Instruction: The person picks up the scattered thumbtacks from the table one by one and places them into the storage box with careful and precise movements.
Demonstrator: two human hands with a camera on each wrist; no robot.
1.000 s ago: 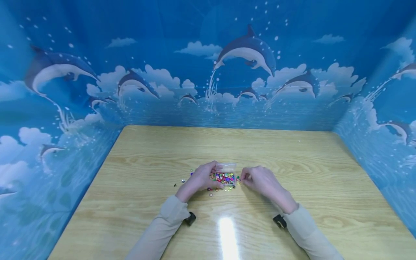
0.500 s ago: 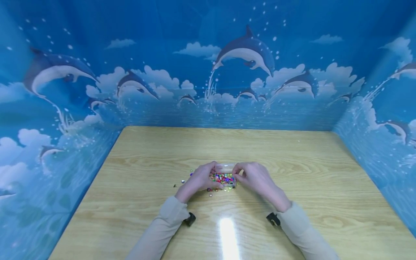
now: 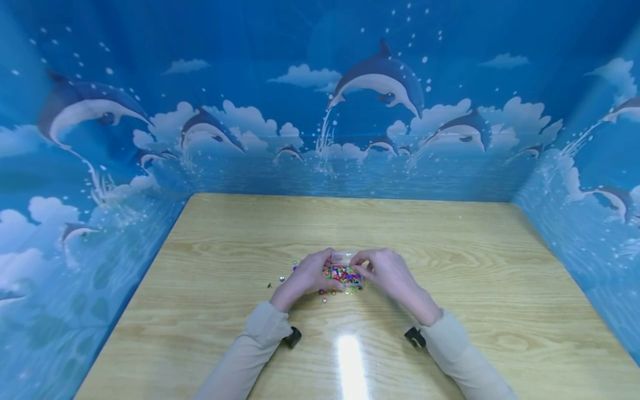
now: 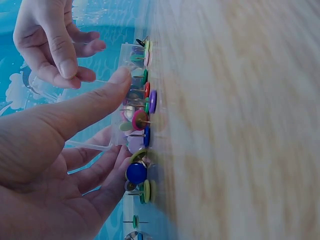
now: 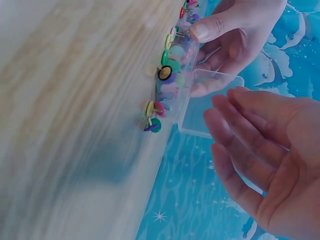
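A small clear plastic box (image 5: pixel 186 97) full of colourful thumbtacks (image 3: pixel 344 274) sits on the table, its clear lid (image 5: pixel 197 120) swung back. My left hand (image 3: pixel 312 272) holds the box from the left, with the thumb along the near side and the fingers behind. Over the box's right part hovers my right hand (image 3: pixel 390 272), fingers bent loosely and the thumb close to the index finger. No tack shows between those fingertips in either wrist view. Loose thumbtacks (image 4: pixel 136 172) lie on the table close around the box.
Farther left are a silver tack (image 3: pixel 282 279) and a small dark tack (image 3: pixel 269 285); another tack (image 3: pixel 324 300) lies in front of the box. The wooden table (image 3: pixel 450 239) is bordered by a blue dolphin-print curtain (image 3: pixel 320 111).
My right hand has moved left from the tabletop beside the box to above its open top. Tacks right of the box are now hidden or gone from sight. The left hand stays put.
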